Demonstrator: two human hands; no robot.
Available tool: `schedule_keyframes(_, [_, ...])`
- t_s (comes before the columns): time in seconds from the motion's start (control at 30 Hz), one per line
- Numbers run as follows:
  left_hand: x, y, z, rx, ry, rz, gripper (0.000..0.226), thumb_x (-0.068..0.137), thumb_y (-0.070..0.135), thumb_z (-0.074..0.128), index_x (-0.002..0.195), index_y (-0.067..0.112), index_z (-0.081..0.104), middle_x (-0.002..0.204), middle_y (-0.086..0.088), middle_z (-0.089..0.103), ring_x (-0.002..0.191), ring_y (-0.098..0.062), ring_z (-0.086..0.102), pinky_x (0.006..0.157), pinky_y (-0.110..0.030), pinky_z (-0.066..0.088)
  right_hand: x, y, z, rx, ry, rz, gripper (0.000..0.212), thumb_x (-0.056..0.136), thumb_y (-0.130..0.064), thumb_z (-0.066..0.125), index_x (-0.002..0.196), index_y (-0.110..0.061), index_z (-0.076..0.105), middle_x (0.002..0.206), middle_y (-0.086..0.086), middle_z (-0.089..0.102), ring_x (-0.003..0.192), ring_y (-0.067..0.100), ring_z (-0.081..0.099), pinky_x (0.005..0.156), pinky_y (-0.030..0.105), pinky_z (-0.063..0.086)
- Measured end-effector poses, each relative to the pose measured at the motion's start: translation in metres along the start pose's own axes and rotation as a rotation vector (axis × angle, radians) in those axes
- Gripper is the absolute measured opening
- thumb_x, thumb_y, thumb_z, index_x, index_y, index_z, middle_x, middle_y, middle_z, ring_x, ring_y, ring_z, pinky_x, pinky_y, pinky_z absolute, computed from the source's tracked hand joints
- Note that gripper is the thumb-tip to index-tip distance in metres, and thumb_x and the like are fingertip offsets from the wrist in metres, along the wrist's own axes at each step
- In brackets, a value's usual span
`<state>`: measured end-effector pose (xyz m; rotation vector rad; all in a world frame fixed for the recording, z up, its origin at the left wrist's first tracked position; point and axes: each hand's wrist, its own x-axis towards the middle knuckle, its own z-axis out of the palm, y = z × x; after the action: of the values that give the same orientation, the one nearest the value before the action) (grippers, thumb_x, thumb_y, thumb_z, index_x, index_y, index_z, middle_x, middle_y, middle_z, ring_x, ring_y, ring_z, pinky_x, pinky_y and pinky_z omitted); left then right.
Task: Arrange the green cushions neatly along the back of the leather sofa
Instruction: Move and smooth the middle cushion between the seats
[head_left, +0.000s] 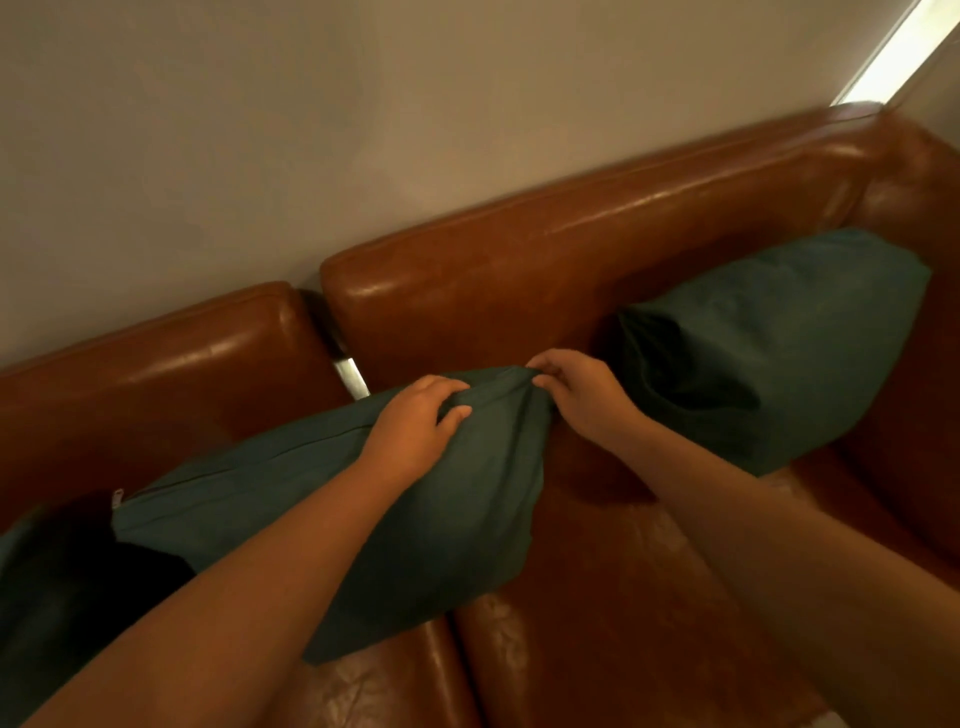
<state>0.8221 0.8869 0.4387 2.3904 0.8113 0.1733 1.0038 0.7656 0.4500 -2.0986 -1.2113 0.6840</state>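
Green fabric bunches under both my hands at the top corner of the middle cushion (415, 519). My left hand (415, 421) has its fingers and thumb curled round a fold of the cover, and my right hand (582, 395) pinches the same corner from the other side. That cushion lies slumped across the seam between two seat pads of the leather sofa (519, 249), its zip edge turned toward the backrest, its top corner near the back but, as far as I can tell, not resting against it.

One cushion looks roughly placed: the right cushion (779, 338) leans in the corner against the backrest and the arm, though it sits a bit skewed. A third cushion (41, 597) shows at the lower left, dark and partly hidden behind my left forearm, so I cannot tell how it lies.

I'd judge the job at about a third: the middle one still needs standing up against the back, the left one needs placing, and the right may want squaring.
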Motion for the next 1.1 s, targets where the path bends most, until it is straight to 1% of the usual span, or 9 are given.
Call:
schedule_keyframes(0.13, [0.006,0.002,-0.005,-0.158,0.202,-0.015,0.013,0.089,0.014,0.061,0.098,0.015,0.071,0.103,0.000,0.066,0.098,-0.011,0.059,0.092,-0.029,0.045,-0.002,-0.011,-0.006,-0.040,0.015,-0.243,0.020,0.092,-0.013,0.059,0.112,-0.011,0.065,0.105,-0.002,0.064,0.099,0.012,0.059,0.088,0.021,0.044])
schedule_keyframes(0.2, [0.010,0.012,-0.006,-0.174,0.136,0.059,0.031,0.086,0.024,0.065,0.115,0.014,0.065,0.118,0.000,0.061,0.110,-0.010,0.053,0.100,-0.022,0.038,-0.005,-0.017,0.004,-0.200,0.094,-0.428,0.018,0.092,-0.018,0.057,0.107,-0.012,0.066,0.102,0.001,0.067,0.096,0.014,0.061,0.083,0.021,0.038])
schedule_keyframes(0.3, [0.015,0.025,-0.002,0.070,-0.047,0.217,0.049,0.081,0.041,0.062,0.126,0.019,0.057,0.122,-0.001,0.060,0.116,-0.020,0.052,0.099,-0.037,0.040,-0.021,-0.014,0.022,-0.289,0.301,-0.577,0.017,0.093,-0.022,0.054,0.096,-0.012,0.067,0.091,0.000,0.068,0.086,0.013,0.060,0.076,0.028,0.040])
schedule_keyframes(0.43, [-0.002,0.024,0.008,0.247,0.105,0.369,0.014,0.078,0.028,0.066,0.086,0.019,0.060,0.087,0.001,0.060,0.084,-0.023,0.056,0.076,-0.035,0.039,-0.045,-0.010,0.026,0.076,0.323,-0.310,0.018,0.094,-0.023,0.056,0.098,-0.011,0.068,0.087,-0.006,0.068,0.083,0.004,0.060,0.078,0.017,0.046])
schedule_keyframes(0.57, [-0.024,0.015,0.027,0.297,0.312,0.503,0.002,0.075,0.014,0.059,0.075,0.017,0.060,0.077,-0.001,0.056,0.078,-0.019,0.047,0.078,-0.037,0.038,-0.032,-0.015,0.009,0.192,-0.097,0.127,0.008,0.089,-0.017,0.065,0.092,-0.013,0.071,0.076,-0.006,0.067,0.072,0.002,0.067,0.074,0.021,0.050])
schedule_keyframes(0.7, [-0.031,0.020,0.031,0.293,0.445,0.532,0.011,0.077,0.011,0.054,0.069,0.016,0.061,0.069,-0.001,0.054,0.077,-0.016,0.042,0.088,-0.038,0.034,-0.019,-0.024,-0.010,0.067,-0.421,0.081,0.022,0.084,-0.020,0.071,0.104,-0.014,0.071,0.080,-0.004,0.069,0.072,-0.002,0.064,0.073,0.014,0.050])
schedule_keyframes(0.83, [-0.033,0.020,0.024,0.258,0.457,0.518,0.007,0.073,0.012,0.056,0.072,0.018,0.060,0.072,0.000,0.054,0.078,-0.017,0.043,0.089,-0.039,0.034,-0.028,-0.026,-0.001,-0.015,-0.293,-0.095,0.017,0.087,-0.018,0.067,0.103,-0.017,0.072,0.086,-0.012,0.066,0.074,-0.007,0.058,0.070,0.007,0.041])
schedule_keyframes(0.97, [-0.040,0.023,0.021,0.205,0.415,0.496,0.007,0.073,0.015,0.063,0.079,0.018,0.060,0.090,0.002,0.056,0.084,-0.019,0.048,0.085,-0.036,0.033,-0.034,-0.019,0.012,-0.170,-0.087,-0.293,0.013,0.090,-0.012,0.060,0.097,-0.016,0.070,0.099,0.000,0.069,0.099,0.018,0.059,0.089,0.033,0.044])
schedule_keyframes(1.1, [-0.046,0.031,0.022,0.098,0.382,0.410,0.012,0.087,0.023,0.061,0.093,0.019,0.070,0.100,-0.002,0.058,0.091,-0.020,0.054,0.082,-0.035,0.038,-0.026,-0.017,-0.004,0.181,0.059,0.060,0.013,0.091,-0.008,0.058,0.085,-0.017,0.066,0.087,0.001,0.067,0.086,0.018,0.062,0.078,0.029,0.046])
